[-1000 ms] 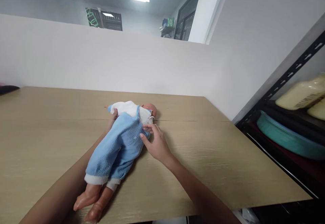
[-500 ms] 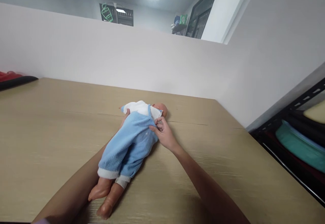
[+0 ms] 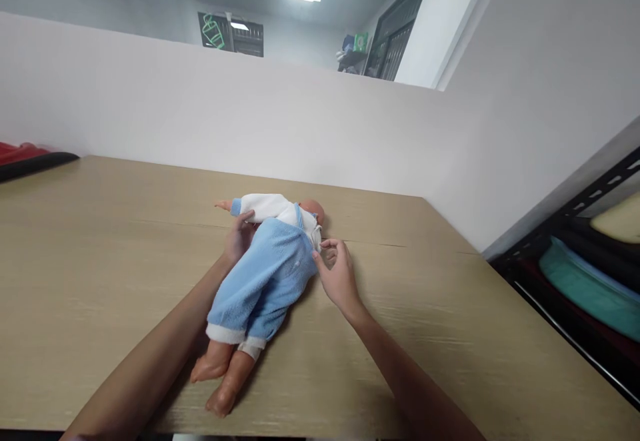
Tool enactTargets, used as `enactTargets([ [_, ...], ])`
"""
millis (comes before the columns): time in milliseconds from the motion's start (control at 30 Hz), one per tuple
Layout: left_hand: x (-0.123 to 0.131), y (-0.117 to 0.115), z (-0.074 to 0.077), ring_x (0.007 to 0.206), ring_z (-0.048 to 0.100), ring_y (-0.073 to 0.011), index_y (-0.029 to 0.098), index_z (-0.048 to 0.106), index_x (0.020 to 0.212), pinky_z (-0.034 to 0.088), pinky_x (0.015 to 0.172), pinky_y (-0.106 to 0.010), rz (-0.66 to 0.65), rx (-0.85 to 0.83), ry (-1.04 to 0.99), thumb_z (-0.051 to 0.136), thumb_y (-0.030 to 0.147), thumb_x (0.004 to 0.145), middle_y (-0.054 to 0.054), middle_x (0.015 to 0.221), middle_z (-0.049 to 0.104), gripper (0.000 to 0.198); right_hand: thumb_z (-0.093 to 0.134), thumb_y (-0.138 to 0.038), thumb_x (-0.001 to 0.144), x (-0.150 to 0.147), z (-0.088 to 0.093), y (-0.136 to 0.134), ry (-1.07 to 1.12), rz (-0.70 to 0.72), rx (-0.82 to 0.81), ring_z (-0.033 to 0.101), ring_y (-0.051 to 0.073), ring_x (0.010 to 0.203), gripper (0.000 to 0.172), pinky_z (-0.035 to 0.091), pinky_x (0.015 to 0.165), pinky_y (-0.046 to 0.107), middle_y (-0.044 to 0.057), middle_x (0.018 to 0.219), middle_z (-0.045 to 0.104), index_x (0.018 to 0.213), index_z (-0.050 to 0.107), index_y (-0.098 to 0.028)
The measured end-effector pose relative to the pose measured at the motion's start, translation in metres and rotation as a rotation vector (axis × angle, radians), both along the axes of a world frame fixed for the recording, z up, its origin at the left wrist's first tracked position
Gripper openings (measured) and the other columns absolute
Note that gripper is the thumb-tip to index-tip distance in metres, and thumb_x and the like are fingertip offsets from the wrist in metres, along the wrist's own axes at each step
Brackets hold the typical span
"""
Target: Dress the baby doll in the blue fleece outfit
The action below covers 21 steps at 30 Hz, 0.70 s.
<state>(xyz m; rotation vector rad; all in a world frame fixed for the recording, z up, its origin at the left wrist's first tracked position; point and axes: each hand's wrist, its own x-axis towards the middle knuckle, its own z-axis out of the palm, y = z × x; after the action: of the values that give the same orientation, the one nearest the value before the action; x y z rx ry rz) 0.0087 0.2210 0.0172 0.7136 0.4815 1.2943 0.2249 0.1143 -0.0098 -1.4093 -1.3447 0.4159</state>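
Observation:
A baby doll (image 3: 215, 361) lies on the wooden table (image 3: 425, 308), its head away from me and its bare feet near the front edge. It wears blue overalls (image 3: 265, 261) over a white top (image 3: 265, 207) with blue cuffs. My left hand (image 3: 241, 236) is at the doll's left-lying side, under the sleeve, with the thumb on the white cloth and the other fingers partly hidden. On the other side, my right hand (image 3: 336, 269) has curled fingers apart beside the chest, the thumb touching the upper edge of the overalls; no cloth shows between them.
A white wall (image 3: 225, 121) rises behind the table. At the right stands a black rack (image 3: 560, 248) with a teal item (image 3: 590, 288) and a cream one (image 3: 620, 221). Something red (image 3: 20, 153) lies at the far left.
The doll's feet have shifted right and away from me, and its arm now reaches out further left. My left hand shows more; my right hand has moved slightly right.

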Motion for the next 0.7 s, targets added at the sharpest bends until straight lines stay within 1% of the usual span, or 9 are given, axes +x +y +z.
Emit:
enactTargets([
  [100, 0.002, -0.005, 0.01, 0.112, 0.069, -0.0258, 0.018, 0.068, 0.11, 0.053, 0.103, -0.036, 0.151, 0.108, 0.148, 0.076, 0.03, 0.078, -0.001, 0.102, 0.077, 0.036, 0.065, -0.052, 0.093, 0.002, 0.012, -0.019, 0.145, 0.132, -0.078, 0.066, 0.025, 0.1, 0.042, 0.056, 0.088, 0.041, 0.012, 0.128, 0.067, 0.124, 0.061, -0.024],
  [167, 0.006, -0.012, 0.018, 0.12, 0.065, -0.0244, 0.02, 0.067, 0.112, 0.048, 0.108, -0.033, 0.228, 0.18, 0.273, 0.08, 0.024, 0.073, 0.0, 0.11, 0.075, 0.041, 0.064, -0.058, 0.094, 0.001, 0.025, -0.03, 0.273, 0.209, -0.157, 0.065, 0.027, 0.117, 0.051, 0.056, 0.096, 0.043, 0.013, 0.14, 0.063, 0.134, 0.059, -0.027],
  [233, 0.013, -0.023, 0.024, 0.129, 0.06, -0.027, 0.021, 0.065, 0.122, 0.046, 0.112, -0.034, 0.223, 0.293, 0.443, 0.083, 0.028, 0.075, -0.003, 0.126, 0.072, 0.051, 0.063, -0.065, 0.093, 0.001, 0.042, -0.036, 0.415, 0.263, -0.266, 0.057, 0.029, 0.134, 0.059, 0.053, 0.104, 0.046, 0.011, 0.15, 0.057, 0.141, 0.057, -0.032],
  [300, 0.021, -0.036, 0.03, 0.137, 0.056, -0.031, 0.022, 0.058, 0.138, 0.045, 0.116, -0.039, 0.123, 0.46, 0.612, 0.08, 0.035, 0.081, -0.008, 0.144, 0.064, 0.063, 0.061, -0.07, 0.092, 0.004, 0.059, -0.038, 0.563, 0.295, -0.387, 0.05, 0.031, 0.142, 0.064, 0.051, 0.106, 0.049, 0.007, 0.157, 0.052, 0.145, 0.054, -0.036],
  [367, 0.029, -0.048, 0.035, 0.147, 0.048, -0.0333, 0.025, 0.048, 0.152, 0.04, 0.123, -0.045, -0.017, 0.65, 0.713, 0.076, 0.036, 0.088, -0.01, 0.161, 0.051, 0.07, 0.057, -0.075, 0.091, 0.01, 0.074, -0.038, 0.688, 0.309, -0.488, 0.052, 0.032, 0.14, 0.065, 0.052, 0.104, 0.05, 0.005, 0.157, 0.053, 0.144, 0.056, -0.037],
  [433, 0.037, -0.058, 0.042, 0.157, 0.034, -0.0342, 0.028, 0.042, 0.158, 0.028, 0.131, -0.049, -0.117, 0.841, 0.79, 0.07, 0.032, 0.092, -0.008, 0.171, 0.037, 0.071, 0.053, -0.078, 0.091, 0.018, 0.085, -0.039, 0.768, 0.326, -0.551, 0.058, 0.032, 0.13, 0.064, 0.054, 0.099, 0.049, 0.006, 0.149, 0.059, 0.139, 0.062, -0.036],
  [500, 0.045, -0.064, 0.048, 0.163, 0.02, -0.0338, 0.03, 0.041, 0.16, 0.016, 0.134, -0.053, -0.183, 0.983, 0.843, 0.062, 0.028, 0.095, -0.006, 0.177, 0.026, 0.068, 0.051, -0.08, 0.091, 0.028, 0.09, -0.04, 0.807, 0.339, -0.587, 0.063, 0.03, 0.118, 0.064, 0.056, 0.093, 0.046, 0.007, 0.139, 0.064, 0.133, 0.066, -0.034],
  [600, 0.06, -0.07, 0.057, 0.166, 0.009, -0.0304, 0.03, 0.038, 0.163, 0.008, 0.135, -0.055, -0.261, 1.071, 0.856, 0.05, 0.022, 0.096, -0.004, 0.179, 0.02, 0.068, 0.053, -0.079, 0.091, 0.045, 0.088, -0.043, 0.866, 0.335, -0.614, 0.066, 0.027, 0.105, 0.062, 0.058, 0.086, 0.043, 0.007, 0.13, 0.067, 0.13, 0.068, -0.033],
  [700, 0.071, -0.069, 0.057, 0.164, 0.018, -0.0271, 0.027, 0.035, 0.163, 0.013, 0.135, -0.052, -0.271, 1.024, 0.826, 0.046, 0.024, 0.1, -0.005, 0.176, 0.028, 0.065, 0.053, -0.076, 0.092, 0.058, 0.081, -0.045, 0.955, 0.326, -0.614, 0.069, 0.026, 0.097, 0.059, 0.06, 0.081, 0.043, 0.007, 0.122, 0.069, 0.127, 0.068, -0.031],
])
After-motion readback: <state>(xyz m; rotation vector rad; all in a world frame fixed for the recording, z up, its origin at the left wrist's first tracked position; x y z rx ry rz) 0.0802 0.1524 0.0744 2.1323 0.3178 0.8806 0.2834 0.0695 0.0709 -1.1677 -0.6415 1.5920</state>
